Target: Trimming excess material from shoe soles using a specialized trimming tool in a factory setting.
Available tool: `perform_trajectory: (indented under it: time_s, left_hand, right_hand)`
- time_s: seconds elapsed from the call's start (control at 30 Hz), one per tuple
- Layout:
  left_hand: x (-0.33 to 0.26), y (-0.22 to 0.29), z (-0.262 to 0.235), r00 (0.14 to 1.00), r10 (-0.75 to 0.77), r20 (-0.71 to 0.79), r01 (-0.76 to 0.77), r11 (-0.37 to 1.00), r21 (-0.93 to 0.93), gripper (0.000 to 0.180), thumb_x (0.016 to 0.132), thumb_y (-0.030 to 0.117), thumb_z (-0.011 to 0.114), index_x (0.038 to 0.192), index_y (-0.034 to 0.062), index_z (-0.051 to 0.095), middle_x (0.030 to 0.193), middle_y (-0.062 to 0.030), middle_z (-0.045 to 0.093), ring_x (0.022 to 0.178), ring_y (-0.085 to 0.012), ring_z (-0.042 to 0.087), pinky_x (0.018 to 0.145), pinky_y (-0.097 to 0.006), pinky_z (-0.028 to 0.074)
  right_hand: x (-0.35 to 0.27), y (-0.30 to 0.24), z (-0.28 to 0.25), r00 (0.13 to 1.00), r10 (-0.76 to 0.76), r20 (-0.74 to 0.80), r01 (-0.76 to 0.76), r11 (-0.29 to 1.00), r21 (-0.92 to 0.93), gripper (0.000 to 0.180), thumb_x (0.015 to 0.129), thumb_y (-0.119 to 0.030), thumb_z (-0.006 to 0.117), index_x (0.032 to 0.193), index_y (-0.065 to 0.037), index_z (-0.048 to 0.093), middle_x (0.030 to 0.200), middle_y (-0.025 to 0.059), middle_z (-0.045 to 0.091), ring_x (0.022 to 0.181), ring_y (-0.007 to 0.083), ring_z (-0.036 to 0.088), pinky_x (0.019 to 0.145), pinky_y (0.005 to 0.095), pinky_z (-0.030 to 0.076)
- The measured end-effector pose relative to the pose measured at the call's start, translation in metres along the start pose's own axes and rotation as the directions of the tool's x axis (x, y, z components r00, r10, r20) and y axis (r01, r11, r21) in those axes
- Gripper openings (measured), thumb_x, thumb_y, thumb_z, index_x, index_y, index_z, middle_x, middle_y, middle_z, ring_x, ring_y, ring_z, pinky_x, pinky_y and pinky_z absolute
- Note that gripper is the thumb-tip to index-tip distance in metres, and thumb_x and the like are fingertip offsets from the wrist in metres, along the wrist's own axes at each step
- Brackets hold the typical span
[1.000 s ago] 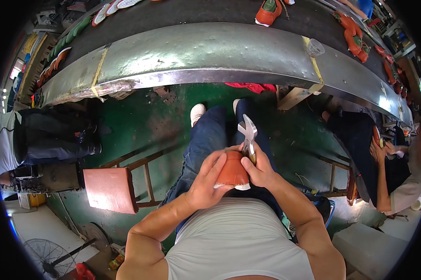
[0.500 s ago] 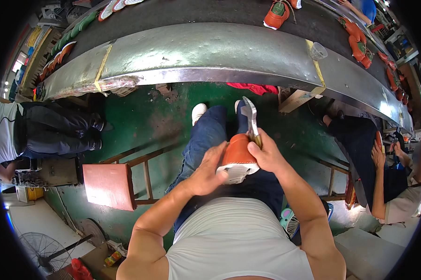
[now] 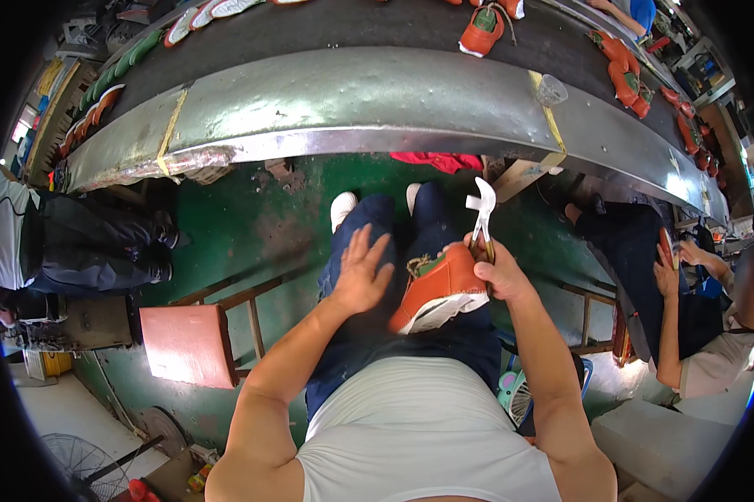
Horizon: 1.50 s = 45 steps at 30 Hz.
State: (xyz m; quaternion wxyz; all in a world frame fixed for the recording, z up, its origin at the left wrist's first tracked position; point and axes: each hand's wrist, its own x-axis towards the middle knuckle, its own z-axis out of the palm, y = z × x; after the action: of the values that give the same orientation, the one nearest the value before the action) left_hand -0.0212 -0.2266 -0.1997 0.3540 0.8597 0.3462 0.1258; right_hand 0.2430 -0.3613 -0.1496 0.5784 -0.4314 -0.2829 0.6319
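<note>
Parting hands (image 3: 360,276), left one clear of orange shoe (image 3: 440,287) — now turned side-on

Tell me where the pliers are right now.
In the head view, the pliers are right of centre, in the right hand's grip, beside the orange shoe that this hand also holds.

The right hand (image 3: 504,272) holds pincers (image 3: 483,213) toward twelve o'clock and an orange shoe (image 3: 437,289), the left hand (image 3: 360,276) spread at the shoe's nine o'clock.
</note>
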Motion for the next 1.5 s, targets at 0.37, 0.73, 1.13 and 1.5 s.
perform_trajectory:
  time_s: [0.37, 0.73, 1.13, 1.5]
  left_hand:
    - [0.032, 0.013, -0.017, 0.840, 0.521, 0.149, -0.537, 0.838, 0.095, 0.015, 0.087, 0.019, 0.067, 0.092, 0.0059, 0.070, 0.121, -0.0144, 0.065, 0.109, -0.0322, 0.064, 0.086, -0.040, 0.056]
    - [-0.026, 0.052, 0.014, 0.949, 0.178, 0.259, 0.164, 0.423, -0.891, 0.080, 0.095, 0.042, 0.065, 0.154, 0.0005, 0.031, 0.150, -0.0147, 0.046, 0.144, -0.0224, 0.035, 0.120, -0.038, 0.026]
    - [-0.021, 0.029, 0.049, 0.890, -0.329, 0.317, 0.457, 0.651, -0.607, 0.066, 0.107, 0.050, 0.036, 0.139, -0.0056, 0.051, 0.130, -0.0195, 0.063, 0.124, -0.0262, 0.057, 0.106, -0.036, 0.044]
    - [-0.030, 0.031, 0.029, 0.851, 0.122, 0.511, 0.461, 0.295, -0.837, 0.070, 0.092, 0.006, 0.061, 0.154, 0.0003, 0.030, 0.143, -0.0123, 0.052, 0.131, -0.0221, 0.052, 0.113, -0.036, 0.039]
  right_hand:
    - [-0.011, -0.002, 0.005, 0.998, 0.042, 0.037, -0.042, 0.999, 0.011, 0.073, 0.069, -0.031, 0.092, 0.123, -0.005, 0.050, 0.131, 0.0176, 0.061, 0.114, 0.0200, 0.060, 0.103, 0.0336, 0.046]
    - [0.003, 0.026, 0.003, 0.939, -0.137, -0.316, 0.076, 0.977, -0.199, 0.038, 0.094, -0.038, 0.070, 0.111, -0.006, 0.058, 0.092, -0.0031, 0.052, 0.084, 0.0071, 0.048, 0.076, 0.0267, 0.044]
    - [0.009, 0.104, 0.016, 0.782, -0.079, -0.619, -0.120, 0.954, -0.274, 0.032, 0.088, -0.015, 0.069, 0.110, 0.003, 0.056, 0.087, 0.0094, 0.063, 0.071, 0.0161, 0.062, 0.060, 0.0313, 0.051]
    - [-0.083, 0.047, 0.003, 0.920, 0.032, -0.391, -0.289, 0.730, -0.619, 0.032, 0.091, -0.017, 0.064, 0.114, 0.003, 0.055, 0.092, 0.0130, 0.067, 0.072, 0.0218, 0.066, 0.064, 0.0344, 0.053]
